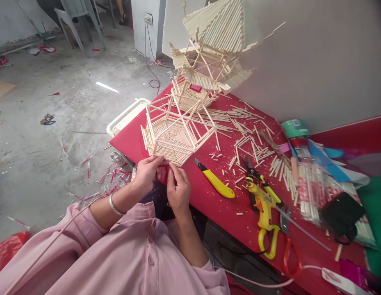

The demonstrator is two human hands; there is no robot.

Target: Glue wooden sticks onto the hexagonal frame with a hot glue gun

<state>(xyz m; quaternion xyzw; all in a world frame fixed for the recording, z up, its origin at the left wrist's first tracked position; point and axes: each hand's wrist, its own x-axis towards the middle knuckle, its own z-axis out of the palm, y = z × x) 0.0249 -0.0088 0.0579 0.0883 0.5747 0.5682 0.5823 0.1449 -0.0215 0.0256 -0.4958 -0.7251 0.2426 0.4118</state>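
Observation:
A hexagonal frame of thin wooden sticks (174,133) lies on the red table (208,200) near its front corner. My left hand (147,172) pinches the frame's near edge, with a silver bangle on its wrist. My right hand (178,186) is beside it, fingers together, pressing a small stick piece against the same edge. Behind the frame stands a tall tiered tower of sticks (208,53).
A yellow utility knife (216,182), a yellow glue gun (264,205), scissors, loose cut sticks (252,143) and bags of sticks (313,188) lie on the table to the right. A white tray (125,116) sits by the table's left edge. Scraps litter the concrete floor.

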